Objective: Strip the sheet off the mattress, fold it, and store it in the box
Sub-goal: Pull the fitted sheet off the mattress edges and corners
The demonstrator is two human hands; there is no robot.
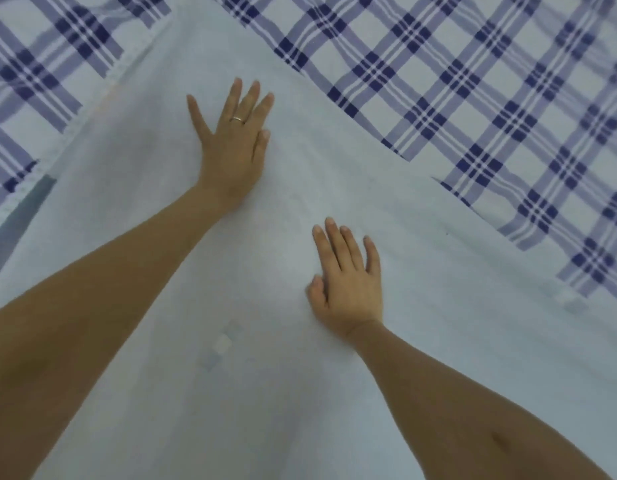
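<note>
Where blue-checked fabric [30,74] shows at the far left, a stitched hem [117,68] marks the edge of the pale sheet [265,393] spread across the middle. The left hand [232,143], a ring [237,119] on one finger, lies flat on it, fingers straight and spread. Nearer and to the right, the right hand [348,278] rests flat too, fingers close together. More checked fabric lies beyond at right.

The sheet [334,188] lies spread flat and smooth, plain whitish side up, its straight edges running diagonally over blue-and-white checked cloth [507,98] showing at upper left and right.
</note>
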